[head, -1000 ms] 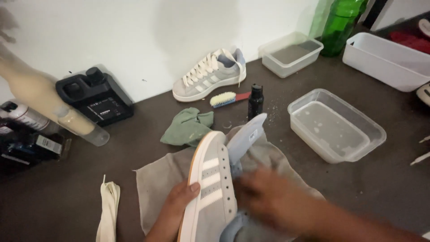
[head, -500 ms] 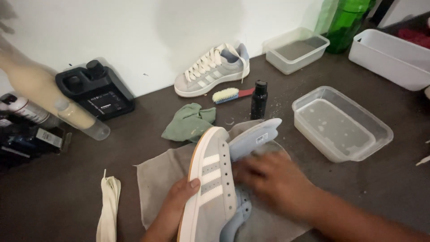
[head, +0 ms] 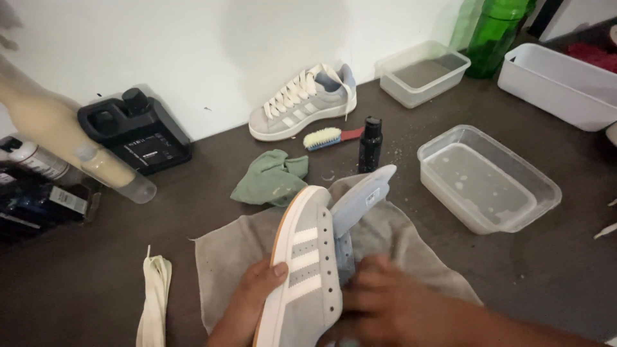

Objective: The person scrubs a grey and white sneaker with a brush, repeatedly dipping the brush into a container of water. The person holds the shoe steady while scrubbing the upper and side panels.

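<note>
My left hand (head: pixel 252 297) grips the sole edge of an unlaced grey sneaker (head: pixel 307 263) with white stripes, held on its side over a grey cloth (head: pixel 238 254). Its pale blue tongue (head: pixel 361 194) sticks up and out to the right. My right hand (head: pixel 392 303), blurred with motion, is pressed against the sneaker's inner side near the lace holes. Whether it holds anything I cannot tell. The matching laced sneaker (head: pixel 302 103) stands by the wall.
A green rag (head: pixel 270 178), a small brush (head: pixel 331 137) and a black bottle (head: pixel 369 143) lie behind the cloth. A clear tub of water (head: pixel 486 181) is to the right, more tubs (head: pixel 421 72) and a green bottle (head: pixel 493 31) beyond. Loose laces (head: pixel 154 299) lie at left.
My right hand moved down and toward me along the sneaker's inner side, after being higher near the tongue. My left hand kept its grip; the sneaker barely shifted.
</note>
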